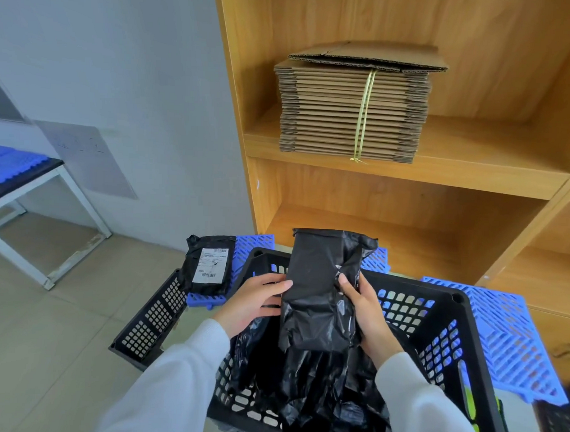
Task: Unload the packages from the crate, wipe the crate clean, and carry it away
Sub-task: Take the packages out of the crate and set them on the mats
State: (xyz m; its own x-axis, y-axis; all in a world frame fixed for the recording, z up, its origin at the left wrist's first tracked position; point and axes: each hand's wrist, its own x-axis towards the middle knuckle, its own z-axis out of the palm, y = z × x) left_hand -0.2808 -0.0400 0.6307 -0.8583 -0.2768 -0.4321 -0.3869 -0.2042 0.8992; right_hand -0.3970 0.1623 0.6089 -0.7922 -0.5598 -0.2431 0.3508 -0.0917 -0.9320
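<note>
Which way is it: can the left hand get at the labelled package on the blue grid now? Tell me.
Probably not yet: the left hand and the right hand both grip the black package over the crate. Otherwise the way to the labelled package looks open.

Tied flat cardboard stack on wooden shelf, blue grid mats, white-framed table

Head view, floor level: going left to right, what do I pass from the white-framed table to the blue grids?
White-framed table → labelled black package lying on a blue grid → left hand → black package held over the black crate → right hand → blue plastic grid at far right.
</note>
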